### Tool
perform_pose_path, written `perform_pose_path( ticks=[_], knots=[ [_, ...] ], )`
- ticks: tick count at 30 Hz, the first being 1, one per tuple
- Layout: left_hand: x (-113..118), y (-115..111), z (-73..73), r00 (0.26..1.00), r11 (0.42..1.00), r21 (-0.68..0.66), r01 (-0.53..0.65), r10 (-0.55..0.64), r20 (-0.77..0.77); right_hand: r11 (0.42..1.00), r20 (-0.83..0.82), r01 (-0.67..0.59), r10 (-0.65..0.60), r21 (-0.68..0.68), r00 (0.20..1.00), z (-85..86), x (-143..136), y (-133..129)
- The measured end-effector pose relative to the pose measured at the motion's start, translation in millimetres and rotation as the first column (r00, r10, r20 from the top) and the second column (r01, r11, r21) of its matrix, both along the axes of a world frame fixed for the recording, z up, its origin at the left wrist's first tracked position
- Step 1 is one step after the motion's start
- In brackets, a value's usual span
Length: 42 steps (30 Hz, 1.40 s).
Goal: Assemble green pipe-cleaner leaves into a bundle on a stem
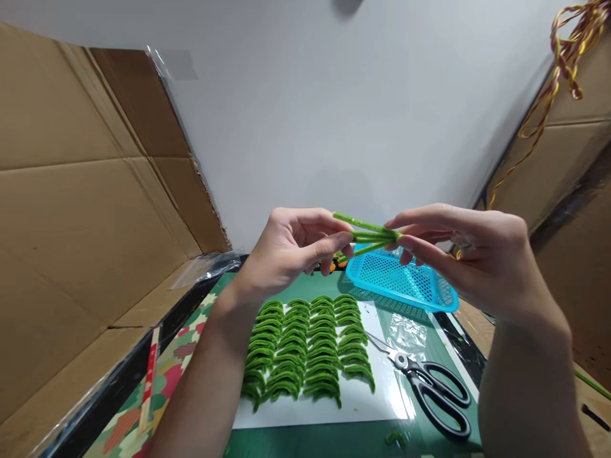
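A small bunch of green stems (370, 236) is held up between both hands, spread at its left end and joined at its right. My left hand (305, 245) pinches the middle stems between thumb and finger. My right hand (449, 245) grips the joined end with its fingertips. Below them, curved fuzzy green pieces (305, 350) lie in four columns on a white sheet (353, 410). Scissors (422, 381) with black and grey handles rest half open at the right of the sheet.
A blue perforated basket (401, 280) stands behind on the green mat (286, 443). Clear plastic (409, 334) lies near the scissors. A red-and-white wrapped stick (150, 375) is at left. Cardboard panels (95, 159) flank both sides, and twisted wires (554, 83) hang at right.
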State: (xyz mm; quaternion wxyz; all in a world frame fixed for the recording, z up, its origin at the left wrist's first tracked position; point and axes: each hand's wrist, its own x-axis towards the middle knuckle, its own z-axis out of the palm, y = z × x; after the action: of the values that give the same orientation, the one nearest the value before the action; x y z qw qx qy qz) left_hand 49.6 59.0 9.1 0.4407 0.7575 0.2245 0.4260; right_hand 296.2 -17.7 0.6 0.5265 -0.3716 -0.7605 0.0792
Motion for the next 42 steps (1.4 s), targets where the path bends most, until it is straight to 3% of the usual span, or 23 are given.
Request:
perform_pose_path(
  ticks=[5,11,22,29,42],
  knots=[
    [-2.5,3.2,-2.8,1.0,1.0,-0.006,0.013,-0.013,-0.014,0.994,-0.051,-0.023,0.028,0.11,0.998,-1.8,-0.8,0.1],
    [-2.8,3.0,-2.4,0.999,0.999,-0.02,0.042,-0.041,0.032,0.995,-0.035,0.087,-0.085,0.055,0.996,-2.3,-0.2,-4.0],
    [-7.7,2.4,2.1,0.997,0.997,-0.031,0.075,-0.075,-0.012,0.992,-0.028,0.11,-0.109,0.063,0.994,-3.9,-0.2,-0.7],
    [-8.7,2.8,0.9,0.998,0.999,0.025,0.044,-0.045,0.035,0.987,-0.004,0.139,-0.139,0.084,0.99,-2.9,-0.5,1.6],
    [9.5,1.6,-9.1,0.99,0.993,-0.03,0.117,-0.114,0.089,0.994,0.176,-0.022,0.041,-0.108,0.984,0.6,-10.8,6.5]
  ],
)
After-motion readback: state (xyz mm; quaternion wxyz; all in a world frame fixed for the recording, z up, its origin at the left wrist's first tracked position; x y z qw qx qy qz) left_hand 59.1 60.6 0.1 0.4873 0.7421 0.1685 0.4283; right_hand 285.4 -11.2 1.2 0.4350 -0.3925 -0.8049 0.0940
